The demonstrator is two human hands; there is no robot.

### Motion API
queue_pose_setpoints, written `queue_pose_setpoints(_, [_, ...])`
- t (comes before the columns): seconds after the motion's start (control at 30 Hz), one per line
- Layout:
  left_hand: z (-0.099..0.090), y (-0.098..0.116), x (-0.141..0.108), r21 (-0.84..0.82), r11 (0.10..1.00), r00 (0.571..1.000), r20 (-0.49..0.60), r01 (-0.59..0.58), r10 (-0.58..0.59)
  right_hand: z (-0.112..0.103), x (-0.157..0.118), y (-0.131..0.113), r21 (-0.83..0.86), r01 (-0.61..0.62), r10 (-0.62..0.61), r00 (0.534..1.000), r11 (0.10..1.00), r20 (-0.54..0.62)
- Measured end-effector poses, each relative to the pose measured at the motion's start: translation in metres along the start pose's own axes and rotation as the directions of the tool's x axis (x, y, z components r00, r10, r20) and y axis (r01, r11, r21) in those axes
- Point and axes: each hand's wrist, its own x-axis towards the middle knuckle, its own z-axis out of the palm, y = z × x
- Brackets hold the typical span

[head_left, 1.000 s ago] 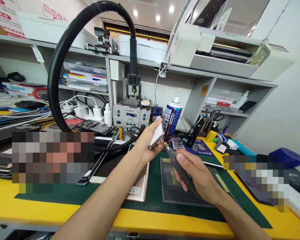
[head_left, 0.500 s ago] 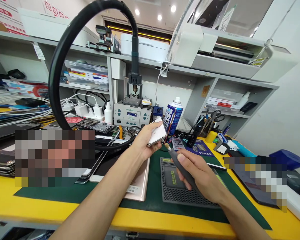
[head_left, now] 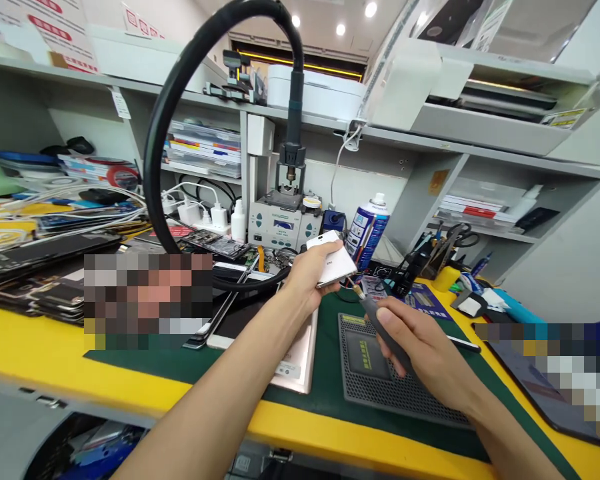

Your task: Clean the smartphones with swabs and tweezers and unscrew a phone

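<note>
My left hand [head_left: 307, 275] is closed around a white phone [head_left: 333, 259], thumb on its back, fingers underneath. The phone is held tilted above the mat. My right hand [head_left: 416, 347] grips a screwdriver [head_left: 380, 323] with a thick dark grey handle and a brass-coloured collar. Its thin tip points up and left at the phone's lower edge, near the corner. Whether the tip touches the phone I cannot tell. Below the right hand lies a dark grey perforated pad [head_left: 365, 393]. A rose-gold tablet [head_left: 305, 363] lies partly under my left forearm.
Behind the phone stand a blue spray can [head_left: 366, 230] and a hot-air station [head_left: 285, 223], whose thick black hose [head_left: 155, 133] loops over the left side. Stacked phone parts [head_left: 55, 267] crowd the left. Scissors [head_left: 463, 239] stand at the right. A green mat [head_left: 180, 370] covers the yellow bench.
The view has turned to the left, so everything appears farther right. Both hands keep their grips, and the screwdriver tip stays near the phone's lower edge.
</note>
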Motion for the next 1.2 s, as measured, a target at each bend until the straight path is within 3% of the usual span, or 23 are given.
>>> queue_pose_setpoints(0.17, [-0.001,0.001,-0.001,0.037,0.994,0.990,-0.096,-0.102,0.105,-0.006,0.001,0.003,-0.093,-0.008,0.008,1.000,0.996,0.003])
queue_pose_setpoints(0.33, [-0.002,0.004,0.000,0.106,0.962,0.947,-0.179,-0.253,0.269,-0.002,0.000,0.003,-0.020,-0.012,0.013,1.000,1.000,0.029])
queue_pose_setpoints(0.4, [-0.005,0.004,0.001,0.225,0.908,0.891,-0.214,-0.353,0.400,0.003,-0.001,0.000,0.037,-0.014,0.012,0.998,0.999,0.054])
queue_pose_setpoints(0.47, [-0.006,0.002,0.001,0.445,0.793,0.802,-0.230,-0.417,0.551,0.011,-0.003,-0.004,0.090,-0.017,0.008,0.995,0.996,0.096])
queue_pose_setpoints(0.53, [-0.007,0.001,0.000,0.646,0.654,0.734,-0.207,-0.393,0.646,0.022,-0.005,-0.009,0.127,-0.022,0.002,0.987,0.992,0.161])
queue_pose_setpoints(0.63, [-0.008,0.000,-0.002,0.770,0.545,0.723,-0.164,-0.331,0.671,0.044,-0.008,-0.020,0.097,-0.025,-0.001,0.965,0.995,0.262])
queue_pose_setpoints(0.8, [-0.011,-0.001,-0.001,0.852,0.438,0.708,-0.121,-0.286,0.696,0.073,-0.011,-0.039,-0.091,0.042,-0.008,0.940,0.995,0.341])
queue_pose_setpoints(1.0, [-0.013,-0.002,0.000,0.926,0.297,0.676,-0.065,-0.234,0.734,0.074,-0.009,-0.045,-0.118,0.046,-0.005,0.946,0.992,0.323])
queue_pose_setpoints(1.1, [-0.012,-0.004,-0.002,0.960,0.184,0.654,-0.002,-0.210,0.756,0.072,-0.008,-0.046,-0.127,0.041,-0.007,0.967,0.991,0.255])
queue_pose_setpoints(1.2, [-0.011,-0.006,-0.003,0.979,0.064,0.634,0.074,-0.193,0.770,0.074,-0.012,-0.049,-0.195,0.058,-0.004,0.963,0.979,0.269])
